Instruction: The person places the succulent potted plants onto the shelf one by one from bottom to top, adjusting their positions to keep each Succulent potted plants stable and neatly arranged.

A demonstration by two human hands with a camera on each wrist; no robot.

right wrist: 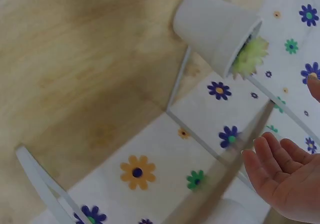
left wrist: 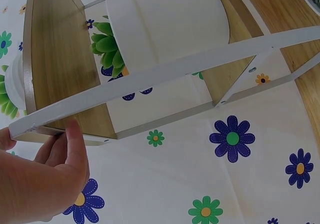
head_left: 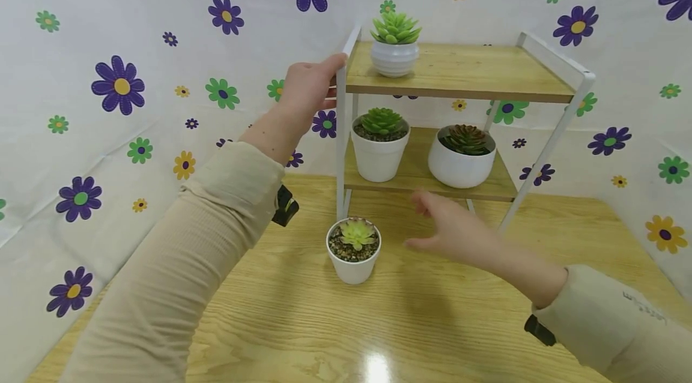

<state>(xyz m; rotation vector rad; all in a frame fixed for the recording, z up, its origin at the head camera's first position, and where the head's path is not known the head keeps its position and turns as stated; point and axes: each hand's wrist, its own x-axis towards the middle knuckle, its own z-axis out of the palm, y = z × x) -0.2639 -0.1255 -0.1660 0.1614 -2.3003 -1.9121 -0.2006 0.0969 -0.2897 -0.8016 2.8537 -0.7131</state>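
My left hand (head_left: 308, 90) grips the white metal frame (head_left: 340, 143) of a two-tier shelf at its upper left corner. In the left wrist view, the fingers (left wrist: 76, 149) wrap behind the bar. My right hand (head_left: 462, 232) hovers in front of the lower tier, its fingers parted and holding nothing. Between the arms, a small white pot (head_left: 354, 270) with a pale green succulent (head_left: 357, 233) stands upright on the table by the shelf's left leg. The right wrist view shows this pot (right wrist: 212, 31) apart from the hand.
A ribbed white pot (head_left: 394, 60) with a green succulent stands on the upper board (head_left: 476, 68), at its left. The lower board (head_left: 418, 155) bears a tapered white pot (head_left: 378, 158) and a round white pot (head_left: 461, 168). Flower-patterned cloth (head_left: 162, 71) hangs behind the wooden table (head_left: 259, 323).
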